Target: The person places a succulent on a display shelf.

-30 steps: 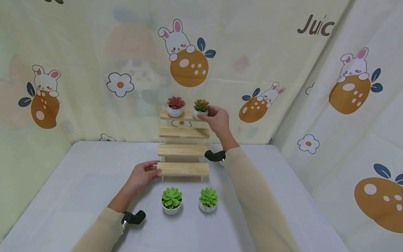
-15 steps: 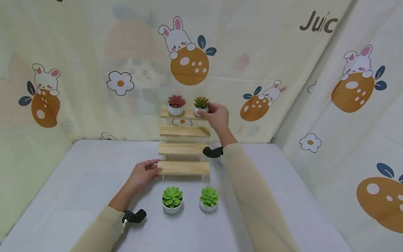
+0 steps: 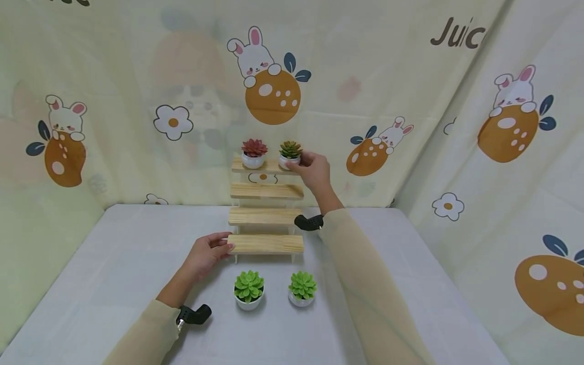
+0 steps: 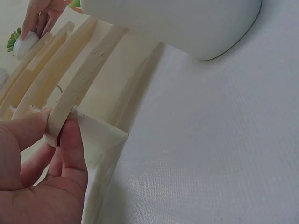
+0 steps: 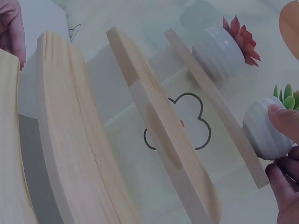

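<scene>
while the bottom step [image 3: 266, 244] of a wooden tiered stand is pinched at its left end by the left hand [image 3: 207, 254], a small white pot with a green-orange succulent [image 3: 290, 154] is gripped on the top step [image 3: 264, 166] by the right hand [image 3: 315, 171], beside a red succulent [image 3: 253, 153].

A makeshift recording booth: cartoon-rabbit curtains [image 3: 137, 101] enclose a white table [image 3: 114, 263] on three sides.
</scene>
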`<state>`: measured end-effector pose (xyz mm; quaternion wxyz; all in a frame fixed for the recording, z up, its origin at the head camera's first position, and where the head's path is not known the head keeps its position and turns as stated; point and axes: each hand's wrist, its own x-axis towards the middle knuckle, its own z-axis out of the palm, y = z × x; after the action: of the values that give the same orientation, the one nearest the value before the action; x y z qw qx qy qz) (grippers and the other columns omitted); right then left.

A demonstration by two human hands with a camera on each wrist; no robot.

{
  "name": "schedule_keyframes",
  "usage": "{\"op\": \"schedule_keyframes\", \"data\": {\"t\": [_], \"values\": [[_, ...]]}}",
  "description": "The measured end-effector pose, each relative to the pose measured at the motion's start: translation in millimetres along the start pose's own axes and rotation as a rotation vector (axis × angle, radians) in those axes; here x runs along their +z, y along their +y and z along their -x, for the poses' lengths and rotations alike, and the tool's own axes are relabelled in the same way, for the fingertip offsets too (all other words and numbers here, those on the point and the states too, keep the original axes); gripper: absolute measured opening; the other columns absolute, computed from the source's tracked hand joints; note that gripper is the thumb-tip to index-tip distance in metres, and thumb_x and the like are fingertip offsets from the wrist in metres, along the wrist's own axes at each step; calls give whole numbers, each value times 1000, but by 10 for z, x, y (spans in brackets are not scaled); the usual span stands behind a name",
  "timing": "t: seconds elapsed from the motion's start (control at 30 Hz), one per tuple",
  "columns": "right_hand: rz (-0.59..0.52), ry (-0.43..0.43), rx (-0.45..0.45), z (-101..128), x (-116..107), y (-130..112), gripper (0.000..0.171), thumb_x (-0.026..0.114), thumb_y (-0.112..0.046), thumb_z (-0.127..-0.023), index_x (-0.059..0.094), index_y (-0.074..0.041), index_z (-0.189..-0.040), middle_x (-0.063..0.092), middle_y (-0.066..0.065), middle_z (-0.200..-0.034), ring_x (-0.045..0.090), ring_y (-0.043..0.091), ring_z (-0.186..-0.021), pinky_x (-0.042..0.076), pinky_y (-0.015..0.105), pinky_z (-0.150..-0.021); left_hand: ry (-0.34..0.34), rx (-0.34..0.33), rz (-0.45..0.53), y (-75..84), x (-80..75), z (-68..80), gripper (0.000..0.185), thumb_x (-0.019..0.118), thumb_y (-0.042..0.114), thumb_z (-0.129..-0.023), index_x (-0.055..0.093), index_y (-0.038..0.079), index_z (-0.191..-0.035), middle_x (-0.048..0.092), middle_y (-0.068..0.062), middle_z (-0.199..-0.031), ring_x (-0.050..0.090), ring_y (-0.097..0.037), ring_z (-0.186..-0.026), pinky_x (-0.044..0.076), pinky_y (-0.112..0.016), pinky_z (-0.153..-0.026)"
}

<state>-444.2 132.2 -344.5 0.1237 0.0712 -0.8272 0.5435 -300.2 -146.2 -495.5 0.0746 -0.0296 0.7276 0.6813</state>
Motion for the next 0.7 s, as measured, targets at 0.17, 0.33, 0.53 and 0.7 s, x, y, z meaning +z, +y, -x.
{"op": "schedule_keyframes", "data": {"t": [0.17,0.33,0.53,0.7], "values": [[39,2,-3,69,-75,57,60,84,-33,-87,65,-7,-137,67,12,-137,65,25,-126,54,37,-107,-11,9,2,-11,-2,-3,51,67,4,-98,50,-7,-145,65,-20,-121,67,-11,-90,63,-28,-82],[61,-3,-60,176,-148,113,63,83,-37,-87,64,-5,-138,65,14,-139,63,29,-128,53,39,-108,-8,28,5,-20,-12,-10,51,66,4,-98,50,-7,-145,66,-21,-121,68,-10,-90,63,-28,-83],[23,8,-69,366,-248,347,62,81,-37,-89,63,-2,-137,63,18,-140,59,35,-132,51,44,-111,-12,24,12,-54,-11,-33,50,65,3,-99,50,-7,-145,65,-20,-120,67,-11,-91,63,-28,-83],[21,39,-64,585,-323,639,61,82,-37,-87,64,-6,-137,62,18,-142,58,37,-132,50,48,-112,-8,20,21,-78,1,-45,49,65,3,-99,51,-7,-144,65,-20,-121,67,-12,-92,63,-27,-83]]}}
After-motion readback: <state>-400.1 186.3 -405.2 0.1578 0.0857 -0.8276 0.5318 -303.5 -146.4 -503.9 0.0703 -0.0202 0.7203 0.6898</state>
